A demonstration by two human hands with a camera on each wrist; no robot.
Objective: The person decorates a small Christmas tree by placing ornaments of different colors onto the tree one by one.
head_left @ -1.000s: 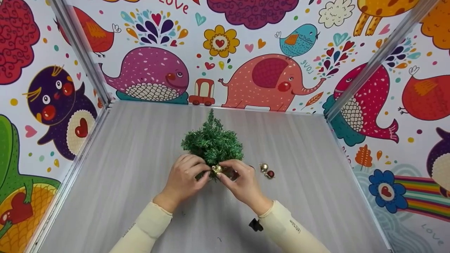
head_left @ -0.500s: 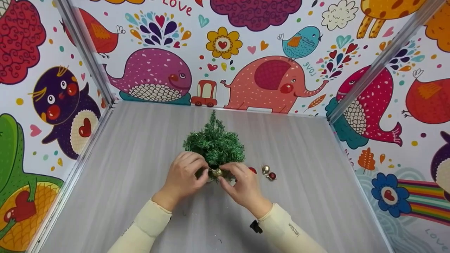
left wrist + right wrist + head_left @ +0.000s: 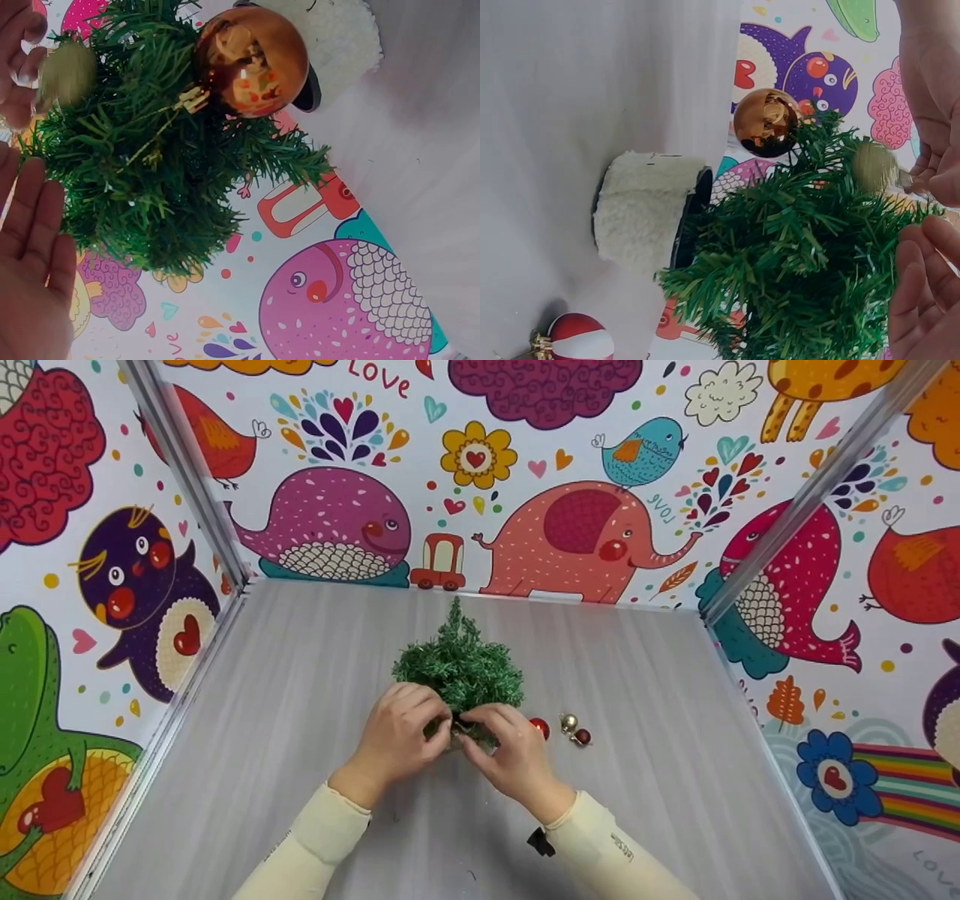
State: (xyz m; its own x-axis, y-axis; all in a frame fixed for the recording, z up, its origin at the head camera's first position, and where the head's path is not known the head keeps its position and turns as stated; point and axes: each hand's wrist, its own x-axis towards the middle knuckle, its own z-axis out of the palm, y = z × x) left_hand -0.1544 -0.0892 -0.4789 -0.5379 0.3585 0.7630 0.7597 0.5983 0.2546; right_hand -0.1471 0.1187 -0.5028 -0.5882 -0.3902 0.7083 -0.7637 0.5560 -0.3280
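A small green artificial Christmas tree (image 3: 457, 660) stands in front of me, its white fuzzy pot (image 3: 645, 210) hidden behind my hands in the head view. My left hand (image 3: 397, 727) and right hand (image 3: 514, 746) meet at its near side, thumbs and index fingers pinching the thin gold cord of a gold ball ornament. The gold ball (image 3: 875, 166) hangs just under the fingertips against the branches in the right wrist view. In the left wrist view the gold ball (image 3: 67, 73) looks blurred. A shiny copper ball ornament (image 3: 251, 62) hangs low on the left of the tree.
A red-and-white ball ornament (image 3: 581, 337) lies on the grey table (image 3: 300, 675), right of the tree. Beside it are a small gold ball (image 3: 569, 723) and a dark red ball (image 3: 583, 737). Cartoon-printed walls (image 3: 555, 540) with metal posts enclose the table.
The gold ball between my fingers has dropped out of sight in the head view, leaving the cord showing. The red ball by my right hand is now more exposed. The head view has shifted slightly.
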